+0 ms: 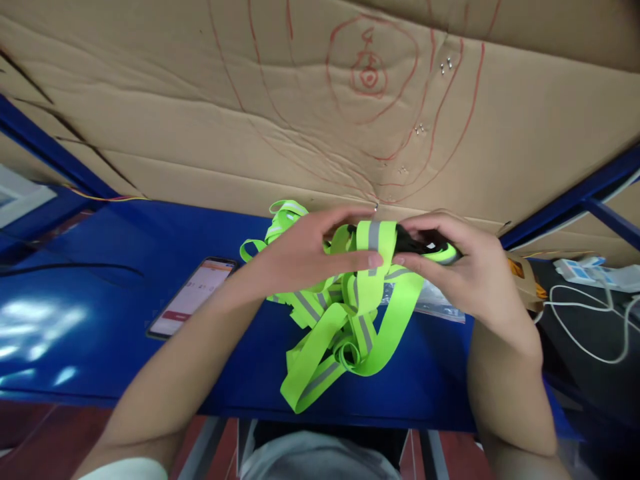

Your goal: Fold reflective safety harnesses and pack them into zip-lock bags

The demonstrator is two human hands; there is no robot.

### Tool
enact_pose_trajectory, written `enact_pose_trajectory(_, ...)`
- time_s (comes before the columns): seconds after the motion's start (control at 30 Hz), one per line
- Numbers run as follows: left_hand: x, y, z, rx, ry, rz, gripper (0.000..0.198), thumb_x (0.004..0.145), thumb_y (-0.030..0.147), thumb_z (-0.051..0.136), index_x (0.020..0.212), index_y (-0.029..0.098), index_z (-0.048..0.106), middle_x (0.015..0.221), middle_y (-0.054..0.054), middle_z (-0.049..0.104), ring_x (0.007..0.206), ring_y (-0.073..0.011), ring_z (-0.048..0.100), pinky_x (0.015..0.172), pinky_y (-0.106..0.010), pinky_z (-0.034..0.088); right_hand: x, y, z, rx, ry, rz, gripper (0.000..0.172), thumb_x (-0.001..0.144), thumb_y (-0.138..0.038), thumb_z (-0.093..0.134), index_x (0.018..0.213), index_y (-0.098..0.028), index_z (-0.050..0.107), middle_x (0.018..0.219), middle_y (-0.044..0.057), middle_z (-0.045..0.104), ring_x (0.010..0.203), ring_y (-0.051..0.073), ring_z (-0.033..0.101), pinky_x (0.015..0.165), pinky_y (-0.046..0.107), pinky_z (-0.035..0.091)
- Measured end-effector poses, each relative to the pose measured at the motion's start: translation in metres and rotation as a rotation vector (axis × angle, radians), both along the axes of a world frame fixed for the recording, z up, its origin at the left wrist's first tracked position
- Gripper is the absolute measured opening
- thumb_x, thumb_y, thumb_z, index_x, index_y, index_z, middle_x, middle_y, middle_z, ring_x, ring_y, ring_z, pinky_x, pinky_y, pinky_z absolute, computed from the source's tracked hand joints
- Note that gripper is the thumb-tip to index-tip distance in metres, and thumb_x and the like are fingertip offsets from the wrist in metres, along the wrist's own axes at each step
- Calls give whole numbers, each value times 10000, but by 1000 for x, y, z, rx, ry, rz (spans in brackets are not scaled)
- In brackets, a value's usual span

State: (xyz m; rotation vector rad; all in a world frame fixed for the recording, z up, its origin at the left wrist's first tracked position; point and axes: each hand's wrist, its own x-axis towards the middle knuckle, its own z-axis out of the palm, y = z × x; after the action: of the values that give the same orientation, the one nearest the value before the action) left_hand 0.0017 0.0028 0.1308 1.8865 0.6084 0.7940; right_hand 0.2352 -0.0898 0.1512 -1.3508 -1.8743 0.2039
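Head view. The yellow-green reflective strap [367,290] lies between and below the hands, its loose loops heaped on the blue table [125,253]. The left hand [310,250], nearer the upright fold, pinches it, thumb across the face; the right hand [467,260] grips a black-backed stretch running sideways. The lowest loop slants toward the wearer.

Moderate indoor light, its source out of view, throws white glare across the glossy blue bench [115,333] at left. The cardboard panel [150,120] is mostly evenly lit, darkening in the upper right corner; deep shadow fills the lower right. Reflective straps [403,320] look vivid, the smartphone screen [213,277] smeared. Wide-angle distortion stretches the edges.
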Motion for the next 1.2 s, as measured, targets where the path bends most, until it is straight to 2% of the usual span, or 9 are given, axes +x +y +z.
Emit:
enact_pose_trajectory(0.1,10,-12,0,-35,-35,-2,461,846,403,835,1264,237,736,1231,-62,760,1159,-295,695,1033,-394,526,-6,3,-4,31,37,42,347,902,-426,787,1223,-307,733,1148,57,724,999,236,698,918,386,586)
enact_pose_trajectory(0.2,12,-15,0,-197,-183,-58,390,865,387,819,1212,230,735,1180,-59,763,1070,-262,717,913,-353,569,-4,9,-8,42,169,37,567,846,-399,844,1369,-314,640,1325,67,669,1095,227,700,969,378,592)
enact_pose_trajectory(0.33,9,-9,1,-401,-361,-29,342,811,340,872,1107,265,718,1030,-3,759,943,-216,735,831,-321,584,7,21,-14,-184,406,70,824,754,-446,912,1474,-325,531,1429,74,641,1261,246,663,993,383,601)
enact_pose_trajectory(0.57,8,-5,8,-549,-549,-8,417,797,236,830,1177,317,675,966,29,741,897,-235,767,868,-404,603,8,31,-19,-606,754,195,448,736,-456,916,1083,-219,762,1158,75,796,1068,269,757,1011,446,609)
enact_pose_trajectory(0.7,8,-8,7,-573,-535,-32,501,776,254,838,1236,326,653,1044,16,755,881,-248,773,867,-426,611,-2,28,-17,-613,880,180,421,792,-459,848,1111,-208,735,1120,82,803,1070,284,767,978,455,628)
enact_pose_trajectory(0.93,19,-22,-4,-688,-529,-70,912,671,239,968,1450,357,510,1088,-5,774,916,-240,777,850,-393,617,-12,20,-15,-574,910,192,300,892,-385,750,1143,-233,685,1100,66,793,980,266,788,898,451,666)
enact_pose_trajectory(1.03,22,-22,-4,-716,-560,-42,665,684,226,968,1270,259,655,1024,-14,780,853,-199,762,824,-350,612,-10,20,-17,-600,876,194,413,840,-518,800,1125,-237,698,1031,70,794,961,284,788,882,472,672)
enact_pose_trajectory(1.13,23,-22,-3,-747,-533,-167,356,737,251,940,1028,171,751,916,-30,762,790,-168,730,797,-316,597,-8,21,-18,-588,851,166,504,805,-671,783,1047,-232,723,959,78,793,901,288,790,823,464,681)
enact_pose_trajectory(1.2,25,-22,-3,-806,-491,-248,295,759,304,929,959,154,770,872,-36,744,767,-169,718,776,-314,593,-7,20,-17,-549,816,146,485,847,-671,743,1066,-239,723,947,72,792,879,277,791,777,448,684)
